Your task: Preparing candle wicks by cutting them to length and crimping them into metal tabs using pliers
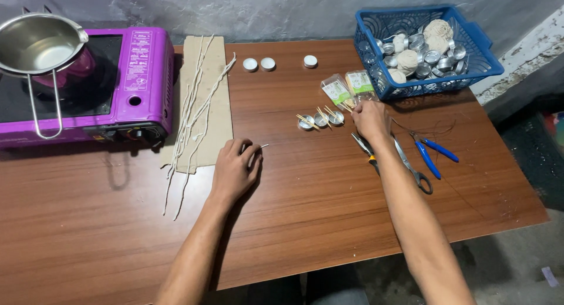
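A short white wick piece (262, 146) is pinched by the left hand (235, 169) on the table (294, 223). Thin wooden sticks (348, 105) are gripped by the right hand (370, 118), beside two clear packets (348, 86) with green-and-white labels.

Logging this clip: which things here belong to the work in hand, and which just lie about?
In use:
- left hand pinching a short wick piece
- right hand at the stick packets
- three small metal cups with sticks across

Lying about:
- purple stove
- metal pot
- blue basket
- pliers
- scissors
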